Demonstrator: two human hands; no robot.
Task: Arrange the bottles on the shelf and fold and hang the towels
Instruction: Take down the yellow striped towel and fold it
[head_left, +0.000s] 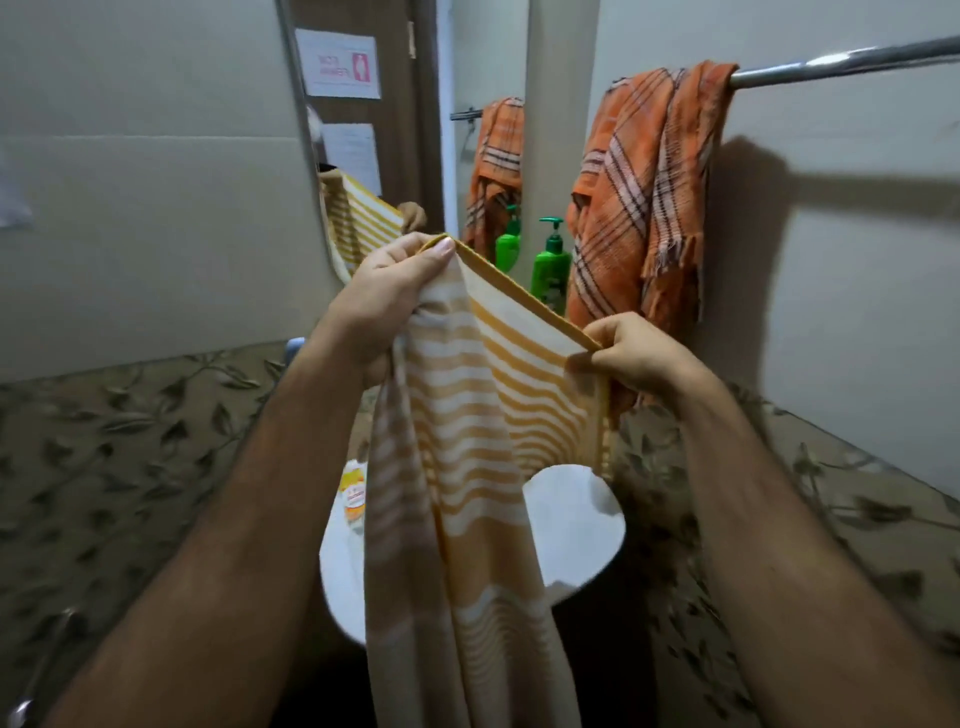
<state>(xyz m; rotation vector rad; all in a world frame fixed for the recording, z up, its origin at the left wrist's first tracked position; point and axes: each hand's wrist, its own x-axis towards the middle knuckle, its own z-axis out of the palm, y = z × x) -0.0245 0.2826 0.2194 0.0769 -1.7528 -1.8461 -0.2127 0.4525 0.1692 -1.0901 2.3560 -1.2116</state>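
Observation:
I hold a yellow-and-white striped towel (467, 415) up by its top edge in front of me. My left hand (389, 296) grips the upper left corner, with bunched cloth in the palm. My right hand (631, 353) pinches the upper right corner. The towel hangs down over a white sink (571, 530). An orange plaid towel (639, 197) is draped unevenly over the left end of a chrome towel bar (841, 65) on the right wall. A green pump bottle (550, 262) stands behind the striped towel, near the mirror.
A mirror (395, 130) on the back wall reflects the towels and the green bottle. A small orange-labelled bottle (356, 493) lies at the sink's left rim. Leaf-patterned tiles (130, 441) cover the lower walls.

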